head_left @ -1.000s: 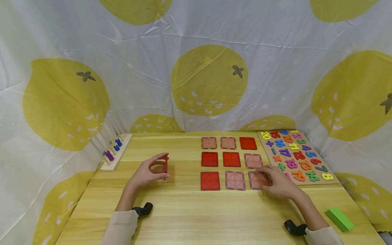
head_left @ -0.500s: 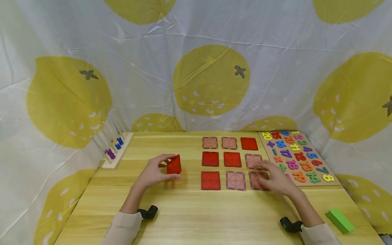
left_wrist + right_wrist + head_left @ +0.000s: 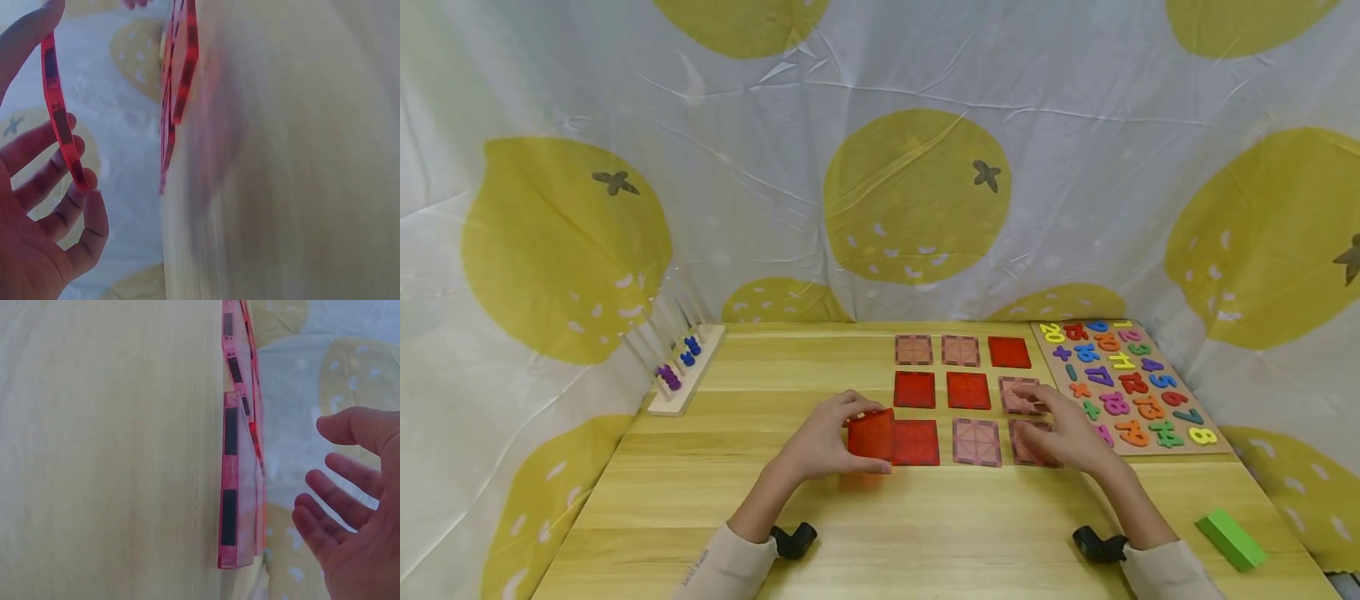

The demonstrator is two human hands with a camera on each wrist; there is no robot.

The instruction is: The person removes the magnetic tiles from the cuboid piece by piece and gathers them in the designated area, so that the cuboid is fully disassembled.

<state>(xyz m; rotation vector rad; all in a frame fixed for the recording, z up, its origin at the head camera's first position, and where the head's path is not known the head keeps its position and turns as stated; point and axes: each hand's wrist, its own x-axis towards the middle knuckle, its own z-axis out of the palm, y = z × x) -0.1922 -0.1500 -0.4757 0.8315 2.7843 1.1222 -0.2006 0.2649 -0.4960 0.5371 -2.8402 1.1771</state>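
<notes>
My left hand (image 3: 823, 437) pinches a red magnetic tile (image 3: 871, 439) by opposite edges, thumb on the near edge and fingers on the far one. In the left wrist view this tile (image 3: 60, 119) is tilted and off the table. It is beside the bottom-left red tile (image 3: 917, 442) of a three-by-three layout of flat red and pink tiles. Over the bottom-right pink tile (image 3: 1028, 454) hovers my right hand (image 3: 1075, 429), thumb and fingers spread apart. Nothing is between them in the right wrist view, where a pink tile (image 3: 230, 481) lies below.
A wooden number board (image 3: 1093, 396) with coloured numerals lies right of the tiles. A green block (image 3: 1231, 539) is at the front right. At the back left stands a bead-peg rack (image 3: 673, 406). A lemon-print cloth (image 3: 917, 75) hangs behind the wooden table (image 3: 925, 533).
My left hand has carried the red tile rightward toward the layout, turning its face into view. My right hand has come off the bottom-right pink tile, its fingers spreading.
</notes>
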